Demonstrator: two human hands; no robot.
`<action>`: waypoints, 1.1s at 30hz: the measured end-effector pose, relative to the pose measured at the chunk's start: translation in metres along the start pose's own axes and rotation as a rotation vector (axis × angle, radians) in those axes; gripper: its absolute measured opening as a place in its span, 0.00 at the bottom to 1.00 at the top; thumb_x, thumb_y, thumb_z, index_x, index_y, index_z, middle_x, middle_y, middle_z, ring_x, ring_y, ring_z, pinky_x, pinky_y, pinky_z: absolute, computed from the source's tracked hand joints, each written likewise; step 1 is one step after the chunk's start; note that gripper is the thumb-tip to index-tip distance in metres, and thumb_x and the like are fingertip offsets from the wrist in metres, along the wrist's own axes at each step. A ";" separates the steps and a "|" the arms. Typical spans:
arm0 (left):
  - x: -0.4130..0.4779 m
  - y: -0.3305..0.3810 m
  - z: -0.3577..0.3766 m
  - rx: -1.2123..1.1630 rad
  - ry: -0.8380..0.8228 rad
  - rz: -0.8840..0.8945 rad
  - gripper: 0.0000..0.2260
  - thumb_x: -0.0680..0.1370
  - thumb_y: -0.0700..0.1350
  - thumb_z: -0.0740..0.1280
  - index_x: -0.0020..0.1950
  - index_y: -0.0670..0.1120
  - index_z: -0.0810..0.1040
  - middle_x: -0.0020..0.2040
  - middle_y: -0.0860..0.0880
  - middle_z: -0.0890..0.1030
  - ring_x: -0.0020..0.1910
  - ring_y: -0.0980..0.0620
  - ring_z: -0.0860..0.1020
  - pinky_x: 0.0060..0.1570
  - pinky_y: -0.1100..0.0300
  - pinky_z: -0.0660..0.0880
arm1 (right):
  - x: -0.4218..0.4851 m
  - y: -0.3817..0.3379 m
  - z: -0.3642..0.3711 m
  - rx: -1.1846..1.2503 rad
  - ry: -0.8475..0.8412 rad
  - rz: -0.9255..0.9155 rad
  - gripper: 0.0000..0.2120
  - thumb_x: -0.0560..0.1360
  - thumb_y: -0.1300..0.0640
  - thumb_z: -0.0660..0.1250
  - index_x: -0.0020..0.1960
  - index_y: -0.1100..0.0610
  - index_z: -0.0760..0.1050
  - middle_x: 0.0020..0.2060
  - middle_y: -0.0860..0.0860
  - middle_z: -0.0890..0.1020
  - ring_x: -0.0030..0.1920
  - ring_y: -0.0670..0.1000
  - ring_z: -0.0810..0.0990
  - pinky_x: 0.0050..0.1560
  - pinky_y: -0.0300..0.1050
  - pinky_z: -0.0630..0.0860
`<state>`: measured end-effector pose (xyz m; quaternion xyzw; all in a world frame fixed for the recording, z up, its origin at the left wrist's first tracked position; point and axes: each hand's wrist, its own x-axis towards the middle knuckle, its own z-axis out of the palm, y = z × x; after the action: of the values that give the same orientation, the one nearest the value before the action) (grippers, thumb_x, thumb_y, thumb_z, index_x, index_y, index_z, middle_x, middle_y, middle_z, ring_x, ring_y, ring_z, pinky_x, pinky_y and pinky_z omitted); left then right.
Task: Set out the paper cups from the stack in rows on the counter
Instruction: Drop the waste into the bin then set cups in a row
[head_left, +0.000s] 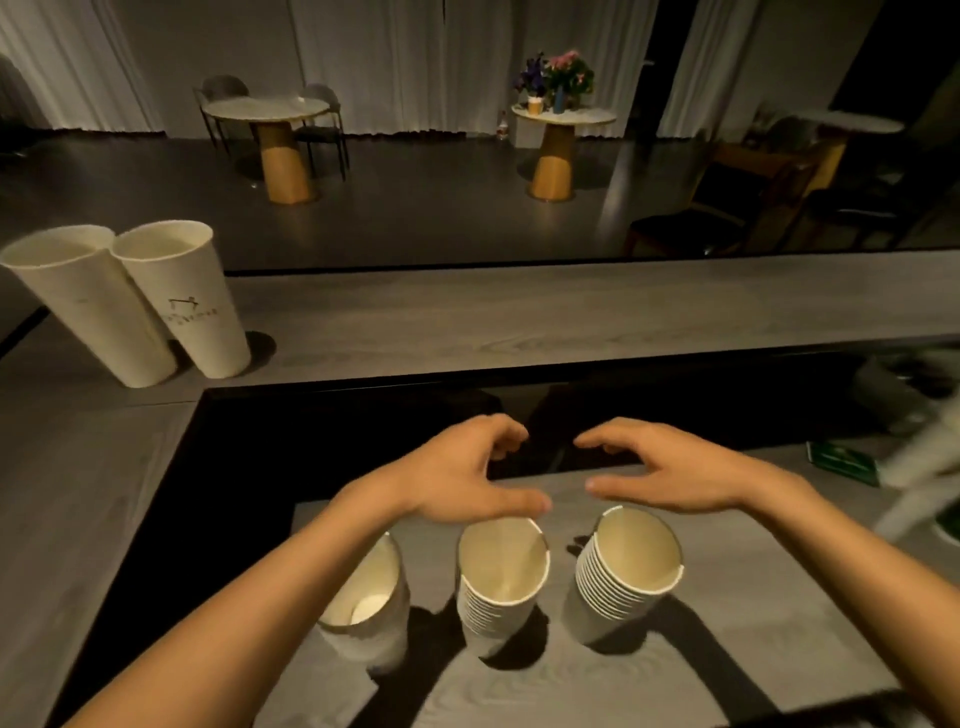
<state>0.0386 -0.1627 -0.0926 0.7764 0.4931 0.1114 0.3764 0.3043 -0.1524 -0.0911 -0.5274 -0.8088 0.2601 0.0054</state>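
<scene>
Fingers empty over the paper cup stacks; rows judged barely started.
Left hand and right hand hovered, fingers loosely curved and apart, holding nothing, just beyond the middle stack and right stack, both many cups deep, on the near bench. Left stack blurred, depth unclear. Two tall paper cups stood touching on the upper bench.

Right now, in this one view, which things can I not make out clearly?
Head view: the left cup stack is partly covered by the left forearm, so its cup count is unclear.
Head view: the print on the tall cup is too small and blurred to read.
Head view: the white object at the right edge is blurred and cut off by the frame.
</scene>
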 end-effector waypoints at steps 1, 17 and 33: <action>0.008 0.009 0.009 0.058 -0.088 0.011 0.41 0.73 0.60 0.78 0.81 0.49 0.65 0.76 0.51 0.71 0.73 0.54 0.72 0.70 0.60 0.72 | -0.015 0.011 0.003 0.023 -0.004 0.018 0.35 0.74 0.35 0.70 0.78 0.42 0.65 0.71 0.39 0.70 0.70 0.39 0.69 0.59 0.28 0.68; 0.089 0.041 0.108 0.247 -0.389 -0.046 0.34 0.66 0.52 0.84 0.67 0.53 0.72 0.61 0.53 0.79 0.61 0.48 0.79 0.65 0.49 0.77 | -0.039 0.077 0.070 0.137 0.048 -0.117 0.48 0.62 0.42 0.81 0.76 0.38 0.60 0.68 0.36 0.71 0.65 0.38 0.72 0.67 0.41 0.72; 0.078 0.046 0.025 -0.485 0.526 0.355 0.34 0.72 0.61 0.74 0.75 0.54 0.69 0.66 0.55 0.80 0.66 0.52 0.79 0.66 0.53 0.77 | 0.009 0.009 -0.052 0.524 0.444 -0.265 0.43 0.67 0.47 0.82 0.77 0.45 0.65 0.66 0.37 0.75 0.65 0.36 0.75 0.62 0.35 0.75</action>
<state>0.1215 -0.1188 -0.0936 0.6832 0.3901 0.4827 0.3847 0.3222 -0.1206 -0.0524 -0.4422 -0.7552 0.3347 0.3494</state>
